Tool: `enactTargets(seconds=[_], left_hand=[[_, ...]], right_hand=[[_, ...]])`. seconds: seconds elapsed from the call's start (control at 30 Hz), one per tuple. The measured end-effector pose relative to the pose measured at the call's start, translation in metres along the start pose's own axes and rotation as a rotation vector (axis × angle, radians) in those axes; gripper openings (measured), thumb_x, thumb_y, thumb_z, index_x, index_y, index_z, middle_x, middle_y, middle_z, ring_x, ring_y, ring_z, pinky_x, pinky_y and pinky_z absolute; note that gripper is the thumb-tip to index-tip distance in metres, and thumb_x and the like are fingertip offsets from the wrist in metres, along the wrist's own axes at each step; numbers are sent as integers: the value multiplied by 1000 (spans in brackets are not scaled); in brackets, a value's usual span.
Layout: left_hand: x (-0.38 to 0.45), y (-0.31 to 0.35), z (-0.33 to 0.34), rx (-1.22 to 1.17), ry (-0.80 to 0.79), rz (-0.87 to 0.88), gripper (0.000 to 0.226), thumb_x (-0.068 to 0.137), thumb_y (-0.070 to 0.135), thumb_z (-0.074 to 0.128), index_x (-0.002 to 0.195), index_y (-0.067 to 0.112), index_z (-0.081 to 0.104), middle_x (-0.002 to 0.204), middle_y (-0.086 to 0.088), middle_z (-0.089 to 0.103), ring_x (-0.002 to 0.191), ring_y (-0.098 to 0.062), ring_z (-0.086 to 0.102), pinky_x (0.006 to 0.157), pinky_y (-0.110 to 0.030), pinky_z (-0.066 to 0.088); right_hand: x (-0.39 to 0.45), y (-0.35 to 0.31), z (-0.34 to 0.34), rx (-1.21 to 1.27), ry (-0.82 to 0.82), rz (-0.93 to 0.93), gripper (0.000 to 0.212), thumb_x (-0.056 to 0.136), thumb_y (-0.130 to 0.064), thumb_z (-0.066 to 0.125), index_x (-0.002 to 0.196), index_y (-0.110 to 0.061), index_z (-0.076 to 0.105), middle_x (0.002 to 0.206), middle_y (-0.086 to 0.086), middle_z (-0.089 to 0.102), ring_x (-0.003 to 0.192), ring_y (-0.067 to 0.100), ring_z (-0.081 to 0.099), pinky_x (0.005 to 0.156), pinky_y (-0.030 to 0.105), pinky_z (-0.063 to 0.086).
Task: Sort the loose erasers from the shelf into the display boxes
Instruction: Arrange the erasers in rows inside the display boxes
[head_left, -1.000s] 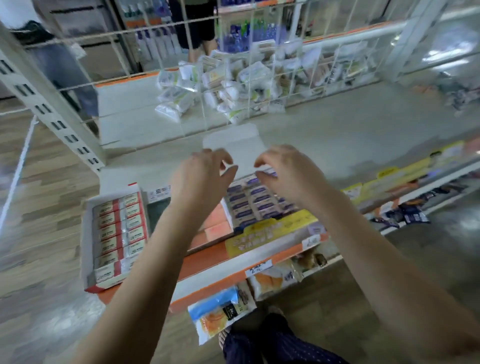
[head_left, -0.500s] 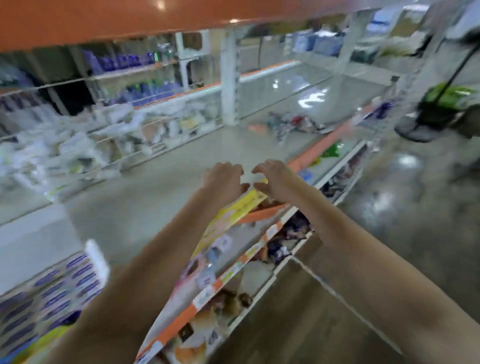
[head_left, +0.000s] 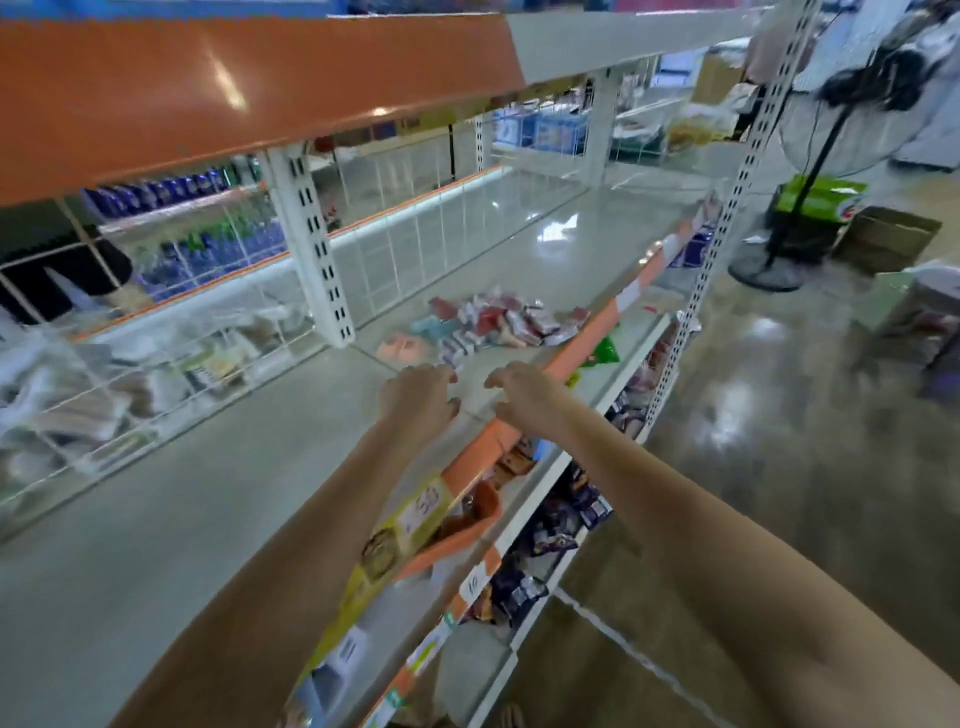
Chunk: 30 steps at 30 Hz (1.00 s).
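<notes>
1. Shop shelving fills the view: a pale grey shelf (head_left: 156, 519) with an orange front edge, a wire-grid back panel, and a standing fan (head_left: 810, 145) on the polished floor to the right.
2. Compared with a second ago, the display boxes of wrapped erasers that lay under the hands are out of sight; the view has swung right along the shelf.
3. Now ahead: a pile of loose erasers (head_left: 498, 325), red, white and pink, lying near the shelf's front edge, just beyond the shelf upright.
4. Left hand (head_left: 418, 397): fingers loosely curled, holding nothing, short of the pile.
5. Right hand (head_left: 524, 397): the same, over the orange front edge, near but not touching the erasers.
6. Reading: one placement appears finished and both hands have travelled back to the supply; the next pick is about to begin, and many erasers remain unsorted.
</notes>
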<state>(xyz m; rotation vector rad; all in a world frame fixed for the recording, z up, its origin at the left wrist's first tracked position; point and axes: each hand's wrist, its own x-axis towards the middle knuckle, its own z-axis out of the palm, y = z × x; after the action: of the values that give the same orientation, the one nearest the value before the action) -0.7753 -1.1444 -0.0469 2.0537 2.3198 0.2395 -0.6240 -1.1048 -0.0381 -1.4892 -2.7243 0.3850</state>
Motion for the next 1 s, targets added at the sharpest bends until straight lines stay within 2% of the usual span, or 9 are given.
enactTargets(seconds=[0.1,0.27,0.4,0.47,0.53,0.63,0.8,0.9,1.0], left_hand=[[29,-10,9,17,14,-4,35,89,25,57,124,23,53,123,-1,56,115,-22,51,87,-34,44],[60,-29,28,41,-62,33,34,88,18,55,122,18,51,127,-3,50,119,-22,45,87,-38,48],[63,-36,36,22,-65,22,32,89,23,56,120,17,53,128,0,50,120,-22,45,89,-39,47],[60,-37,39,-16,-37,1,29,89,25,57,117,18,56,124,0,53,118,-21,46,88,-37,46],[55,-36,40,-66,5,-42,25,88,27,59,112,20,59,116,0,57,114,-21,48,88,-36,45],[47,-32,42,-116,47,-116,22,85,31,63,104,20,61,108,0,60,107,-21,51,86,-34,44],[28,-19,43,-184,91,-243,19,85,27,65,100,15,63,103,-4,64,100,-23,53,84,-30,39],[5,-16,36,-223,159,-334,12,85,24,65,95,18,63,99,-1,64,97,-21,53,84,-34,44],[-32,-15,22,-220,223,-425,9,85,26,65,92,22,63,95,6,62,91,-15,52,78,-31,45]], right_hand=[[41,5,-1,67,39,-13,42,88,-15,54,129,-9,50,134,15,50,125,28,45,101,34,39],[86,4,5,87,86,-52,32,90,-9,50,121,-2,54,118,16,59,110,31,55,85,33,44],[105,2,16,92,111,-137,30,92,-8,49,122,-5,54,124,14,56,114,30,54,87,32,41],[110,4,22,111,129,-169,36,91,-16,56,125,-8,51,133,12,50,121,28,48,92,34,41],[111,7,27,149,161,-201,32,89,-23,59,118,-11,54,129,9,51,119,26,47,89,35,42],[115,15,28,198,185,-269,24,91,-23,56,113,-14,56,119,6,55,110,23,50,83,33,43],[120,30,27,293,132,-422,21,90,-21,60,108,-9,58,107,9,59,98,25,58,78,32,46],[112,33,23,324,133,-521,27,88,-21,62,112,-9,58,109,8,59,98,22,57,76,24,40],[98,22,22,371,107,-616,31,87,-18,62,115,-7,60,110,9,60,99,22,57,78,22,41]])
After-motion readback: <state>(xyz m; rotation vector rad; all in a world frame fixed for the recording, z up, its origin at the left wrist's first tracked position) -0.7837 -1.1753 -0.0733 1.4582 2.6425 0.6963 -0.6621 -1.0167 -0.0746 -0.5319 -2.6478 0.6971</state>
